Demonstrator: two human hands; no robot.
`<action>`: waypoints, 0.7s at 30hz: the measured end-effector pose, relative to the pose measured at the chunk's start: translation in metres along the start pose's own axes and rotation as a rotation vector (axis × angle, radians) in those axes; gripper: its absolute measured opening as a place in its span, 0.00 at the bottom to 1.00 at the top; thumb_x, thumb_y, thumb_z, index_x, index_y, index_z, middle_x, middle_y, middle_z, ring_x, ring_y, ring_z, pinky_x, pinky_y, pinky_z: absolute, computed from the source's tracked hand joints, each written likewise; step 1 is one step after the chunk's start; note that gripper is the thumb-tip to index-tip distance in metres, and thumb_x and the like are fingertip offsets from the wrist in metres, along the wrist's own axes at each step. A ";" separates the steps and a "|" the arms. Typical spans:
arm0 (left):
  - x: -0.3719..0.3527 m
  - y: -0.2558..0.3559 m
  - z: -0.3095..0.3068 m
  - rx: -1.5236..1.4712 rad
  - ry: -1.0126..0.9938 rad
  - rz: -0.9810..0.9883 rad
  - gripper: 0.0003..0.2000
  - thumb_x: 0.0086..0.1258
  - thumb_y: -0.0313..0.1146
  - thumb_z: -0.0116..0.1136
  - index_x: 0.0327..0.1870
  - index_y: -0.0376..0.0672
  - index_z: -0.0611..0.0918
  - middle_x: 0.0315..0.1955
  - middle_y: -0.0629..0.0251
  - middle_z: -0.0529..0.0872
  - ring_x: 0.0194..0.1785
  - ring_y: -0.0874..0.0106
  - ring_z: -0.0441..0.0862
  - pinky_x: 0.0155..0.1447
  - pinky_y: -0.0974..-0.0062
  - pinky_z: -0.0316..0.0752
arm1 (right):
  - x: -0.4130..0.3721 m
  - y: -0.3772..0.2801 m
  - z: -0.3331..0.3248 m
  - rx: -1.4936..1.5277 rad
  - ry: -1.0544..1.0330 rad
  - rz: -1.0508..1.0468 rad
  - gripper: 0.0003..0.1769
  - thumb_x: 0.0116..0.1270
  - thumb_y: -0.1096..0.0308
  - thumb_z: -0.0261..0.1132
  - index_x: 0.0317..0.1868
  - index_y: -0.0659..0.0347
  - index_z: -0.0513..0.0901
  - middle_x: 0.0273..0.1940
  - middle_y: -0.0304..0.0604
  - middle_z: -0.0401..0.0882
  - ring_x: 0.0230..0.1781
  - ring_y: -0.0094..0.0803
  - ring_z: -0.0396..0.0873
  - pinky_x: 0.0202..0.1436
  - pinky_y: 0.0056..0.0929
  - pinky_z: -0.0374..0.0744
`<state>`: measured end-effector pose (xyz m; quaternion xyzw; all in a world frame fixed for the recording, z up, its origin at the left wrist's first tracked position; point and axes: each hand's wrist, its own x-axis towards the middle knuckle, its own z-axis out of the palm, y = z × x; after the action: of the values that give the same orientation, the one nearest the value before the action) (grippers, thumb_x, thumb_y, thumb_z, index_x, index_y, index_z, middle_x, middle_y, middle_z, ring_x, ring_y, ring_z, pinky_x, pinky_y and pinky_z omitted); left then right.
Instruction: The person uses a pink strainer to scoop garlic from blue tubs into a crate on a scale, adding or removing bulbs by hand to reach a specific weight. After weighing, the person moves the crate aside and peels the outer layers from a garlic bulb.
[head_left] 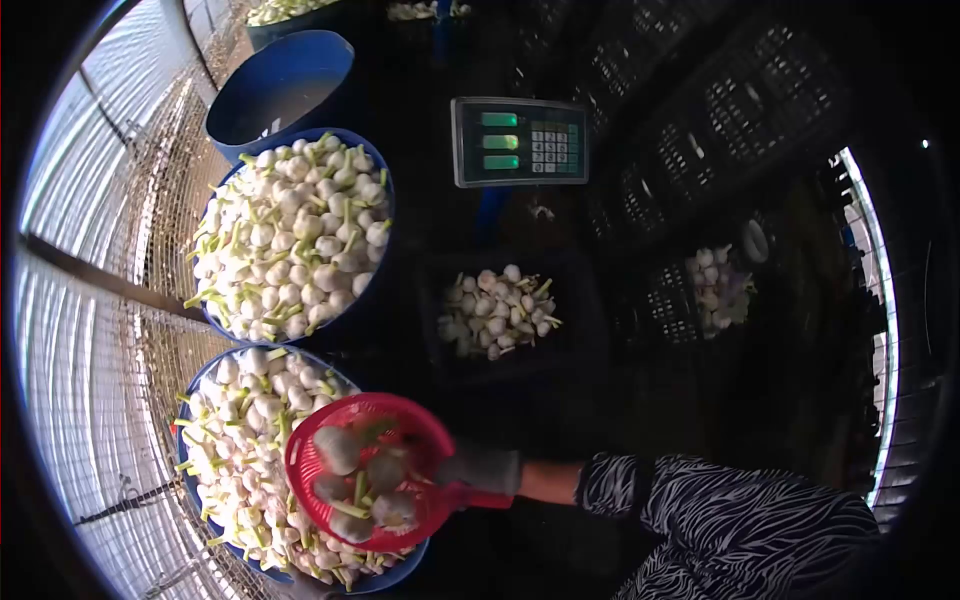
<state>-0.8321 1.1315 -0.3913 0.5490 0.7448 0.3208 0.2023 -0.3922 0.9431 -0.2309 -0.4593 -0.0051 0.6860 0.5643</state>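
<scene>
My right hand (482, 472), in a dark grey glove, is closed on the handle side of a red plastic scoop basket (436, 430). Several garlic bulbs (338, 450) with cut green stems lie in the basket. It is over the right side of a blue tub (412, 568) heaped with garlic (245, 420). A black-and-white patterned sleeve covers my right arm. My left hand cannot be made out.
Another full blue tub (388, 165) stands above, beside an open blue barrel (345, 60). A lit digital scale display (520, 142) is at top centre. Below it, garlic (498, 310) sits in a dark crate. Black crates (680, 305) are at right, a mesh wall (90, 400) at left.
</scene>
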 end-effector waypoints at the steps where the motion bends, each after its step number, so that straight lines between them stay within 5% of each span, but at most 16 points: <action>1: -0.017 0.037 0.004 0.088 0.067 0.155 0.29 0.69 0.42 0.58 0.63 0.29 0.69 0.54 0.43 0.78 0.54 0.54 0.77 0.61 0.58 0.71 | -0.013 -0.012 -0.018 -0.012 0.064 -0.013 0.24 0.56 0.76 0.61 0.57 0.63 0.74 0.30 0.42 0.81 0.29 0.29 0.82 0.29 0.25 0.81; 3: -0.078 0.142 0.019 0.435 0.110 0.186 0.33 0.69 0.46 0.59 0.67 0.31 0.66 0.63 0.43 0.69 0.63 0.54 0.69 0.67 0.58 0.66 | -0.028 -0.016 -0.079 -0.124 0.171 -0.157 0.28 0.59 0.77 0.60 0.62 0.59 0.70 0.39 0.46 0.82 0.32 0.30 0.82 0.36 0.31 0.83; 4: -0.099 0.154 0.037 0.269 0.111 0.231 0.34 0.68 0.45 0.60 0.69 0.32 0.63 0.66 0.45 0.65 0.67 0.54 0.65 0.70 0.58 0.62 | -0.029 -0.007 -0.130 -0.694 0.149 -0.175 0.28 0.60 0.76 0.61 0.63 0.59 0.70 0.40 0.48 0.82 0.35 0.33 0.83 0.38 0.32 0.82; 6: -0.144 0.175 0.068 0.220 -0.039 0.431 0.33 0.70 0.41 0.59 0.70 0.34 0.60 0.66 0.45 0.63 0.69 0.56 0.63 0.70 0.58 0.62 | -0.045 -0.039 -0.171 -1.093 0.284 -0.442 0.32 0.59 0.73 0.64 0.65 0.58 0.69 0.46 0.54 0.80 0.43 0.41 0.82 0.45 0.36 0.80; 9: -0.238 0.245 0.122 0.012 -0.279 0.503 0.31 0.71 0.38 0.56 0.70 0.35 0.59 0.69 0.48 0.61 0.72 0.56 0.58 0.74 0.59 0.53 | -0.056 -0.089 -0.210 -1.397 0.810 -0.905 0.39 0.54 0.72 0.67 0.69 0.56 0.66 0.58 0.57 0.74 0.56 0.55 0.74 0.60 0.44 0.73; 10: -0.276 0.281 0.136 -0.113 -0.356 0.409 0.32 0.70 0.38 0.57 0.70 0.35 0.60 0.69 0.48 0.61 0.72 0.56 0.57 0.75 0.59 0.51 | -0.058 -0.097 -0.234 -1.474 0.826 -0.889 0.40 0.53 0.74 0.66 0.69 0.56 0.66 0.59 0.58 0.72 0.58 0.57 0.72 0.62 0.45 0.71; 15: -0.353 0.330 0.226 -0.018 -0.756 0.566 0.33 0.63 0.38 0.61 0.69 0.35 0.63 0.67 0.44 0.62 0.71 0.51 0.58 0.71 0.58 0.56 | -0.067 -0.115 -0.329 -1.587 0.946 -0.763 0.38 0.52 0.77 0.63 0.68 0.59 0.66 0.61 0.58 0.70 0.61 0.59 0.69 0.64 0.48 0.69; 18: -0.370 0.331 0.296 -0.025 -0.898 0.664 0.29 0.62 0.35 0.60 0.65 0.35 0.68 0.62 0.44 0.68 0.68 0.48 0.62 0.69 0.58 0.60 | -0.081 -0.093 -0.368 -1.365 1.050 -0.617 0.38 0.55 0.76 0.61 0.69 0.62 0.62 0.61 0.60 0.70 0.60 0.57 0.71 0.63 0.46 0.71; 21: -0.378 0.348 0.368 0.004 -0.973 0.737 0.21 0.61 0.30 0.57 0.58 0.41 0.77 0.57 0.45 0.74 0.60 0.49 0.72 0.61 0.59 0.69 | -0.086 -0.050 -0.391 -1.156 1.378 -0.366 0.34 0.56 0.68 0.62 0.65 0.62 0.68 0.57 0.64 0.73 0.56 0.57 0.73 0.59 0.45 0.73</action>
<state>-0.2327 0.9337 -0.4290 0.8546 0.3286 0.0809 0.3939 -0.1100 0.6944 -0.3766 -0.9696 -0.0824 0.0508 0.2249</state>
